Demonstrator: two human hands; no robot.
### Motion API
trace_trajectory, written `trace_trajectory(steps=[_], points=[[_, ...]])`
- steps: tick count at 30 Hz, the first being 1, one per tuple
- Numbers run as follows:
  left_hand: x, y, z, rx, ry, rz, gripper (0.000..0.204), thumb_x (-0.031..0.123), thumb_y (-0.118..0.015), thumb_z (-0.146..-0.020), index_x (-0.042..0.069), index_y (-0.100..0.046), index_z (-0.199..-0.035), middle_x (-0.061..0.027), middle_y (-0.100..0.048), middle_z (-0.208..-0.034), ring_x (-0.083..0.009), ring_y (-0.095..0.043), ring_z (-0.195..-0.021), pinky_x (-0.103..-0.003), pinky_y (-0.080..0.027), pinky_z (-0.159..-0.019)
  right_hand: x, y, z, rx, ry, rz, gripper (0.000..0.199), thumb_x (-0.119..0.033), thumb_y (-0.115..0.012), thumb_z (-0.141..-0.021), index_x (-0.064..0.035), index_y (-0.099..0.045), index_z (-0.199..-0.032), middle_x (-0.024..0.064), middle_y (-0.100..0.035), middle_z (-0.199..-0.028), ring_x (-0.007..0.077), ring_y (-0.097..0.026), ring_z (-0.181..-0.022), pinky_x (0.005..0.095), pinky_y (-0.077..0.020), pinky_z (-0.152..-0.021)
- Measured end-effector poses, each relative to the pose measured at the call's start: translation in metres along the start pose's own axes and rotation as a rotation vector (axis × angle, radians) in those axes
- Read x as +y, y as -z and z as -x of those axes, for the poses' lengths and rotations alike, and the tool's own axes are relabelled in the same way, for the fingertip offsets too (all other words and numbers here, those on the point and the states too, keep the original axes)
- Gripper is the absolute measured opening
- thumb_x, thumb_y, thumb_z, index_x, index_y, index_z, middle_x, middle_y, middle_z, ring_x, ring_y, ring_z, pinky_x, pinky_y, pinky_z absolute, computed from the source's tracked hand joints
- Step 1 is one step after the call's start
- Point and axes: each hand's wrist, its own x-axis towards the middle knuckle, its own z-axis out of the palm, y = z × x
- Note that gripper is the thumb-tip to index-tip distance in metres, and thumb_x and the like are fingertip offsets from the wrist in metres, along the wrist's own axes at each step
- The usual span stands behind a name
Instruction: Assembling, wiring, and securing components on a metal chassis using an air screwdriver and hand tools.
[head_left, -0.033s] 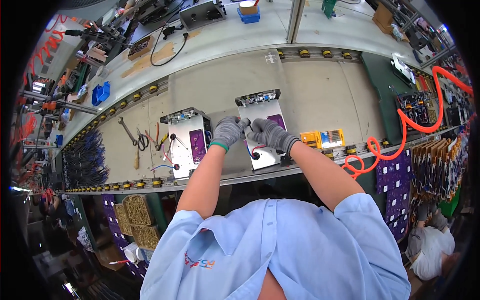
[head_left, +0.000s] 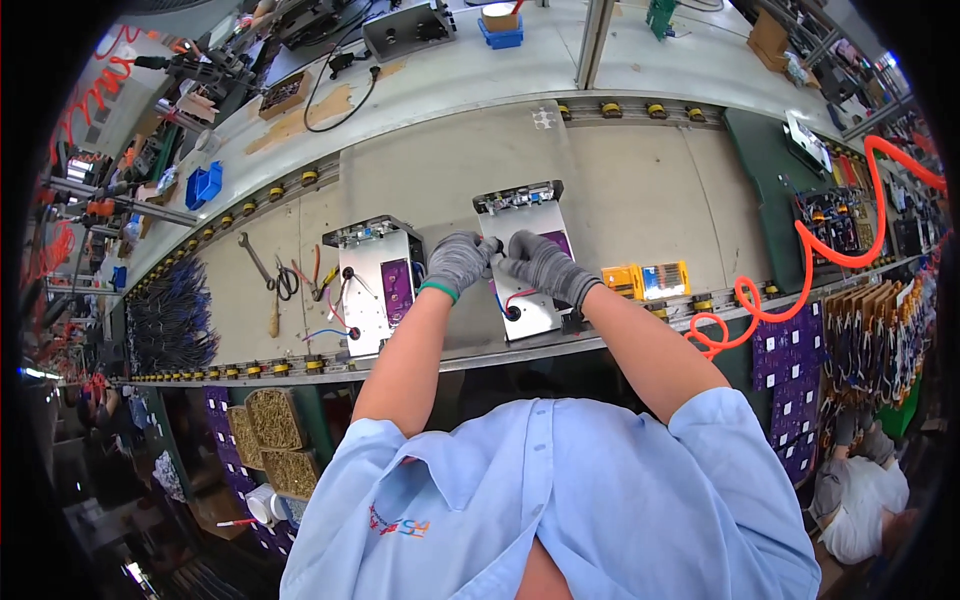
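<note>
Both my hands wear grey knit gloves and meet over a silver metal chassis (head_left: 535,215) lying on the grey conveyor bench (head_left: 640,190). My left hand (head_left: 455,262) and my right hand (head_left: 540,265) pinch a small black part (head_left: 495,247) between their fingertips, just above the chassis. A red wire (head_left: 520,296) runs from under my right hand to a black round fitting (head_left: 513,312) on the chassis plate. A purple circuit board (head_left: 560,240) shows behind my right hand. A second, similar chassis (head_left: 365,280) with a purple board lies left of my left hand.
A wrench (head_left: 255,258), scissors (head_left: 285,282) and a wooden-handled tool (head_left: 272,318) lie left of the chassis. Yellow-orange boxes (head_left: 645,280) sit to the right, beside an orange coiled hose (head_left: 800,255). Purple boards (head_left: 790,350) hang at the right, screw boxes (head_left: 270,420) below left.
</note>
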Motion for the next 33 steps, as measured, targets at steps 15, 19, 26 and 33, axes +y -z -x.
trace_trajectory(steps=[15,19,26,33], points=[[-0.089,-0.124,-0.048,0.385,0.321,0.876,0.034,0.04,-0.065,-0.091,0.01,-0.066,-0.108,-0.0028,-0.065,-0.078,-0.0137,-0.061,-0.062,-0.028,-0.051,-0.051,-0.012,0.02,0.008,0.07,-0.057,-0.253,0.039,-0.041,-0.066,-0.093,-0.0024,-0.066,-0.099,0.0029,-0.063,-0.08,0.0117,-0.058,-0.077,0.0298,-0.0499,-0.074],[-0.078,-0.132,-0.063,0.164,0.508,1.277,0.031,0.035,-0.067,-0.09,0.01,-0.067,-0.107,-0.0043,-0.065,-0.076,-0.015,-0.062,-0.061,-0.029,-0.051,-0.049,-0.021,0.02,0.012,0.113,-0.092,-0.057,0.035,-0.031,-0.078,-0.084,-0.0034,-0.066,-0.101,0.005,-0.065,-0.081,0.0138,-0.059,-0.077,0.0313,-0.0516,-0.074],[-0.069,-0.116,-0.023,0.199,0.29,1.456,0.035,0.038,-0.062,-0.094,0.006,-0.069,-0.105,-0.0072,-0.069,-0.089,-0.0163,-0.068,-0.077,-0.031,-0.055,-0.065,-0.038,0.022,0.004,0.065,-0.059,0.534,0.032,-0.019,-0.076,-0.078,-0.0113,-0.068,-0.108,0.0124,-0.066,-0.097,0.0315,-0.066,-0.094,0.0413,-0.052,-0.087],[-0.065,-0.078,0.011,0.845,-0.267,0.759,0.037,0.03,-0.051,-0.102,-0.002,-0.067,-0.11,-0.0177,-0.07,-0.098,-0.0284,-0.068,-0.089,-0.036,-0.052,-0.081,-0.115,0.016,-0.013,0.133,0.543,0.812,0.037,-0.029,-0.074,-0.081,-0.0145,-0.067,-0.114,0.0146,-0.066,-0.099,0.0356,-0.064,-0.094,0.0442,-0.0503,-0.087]])
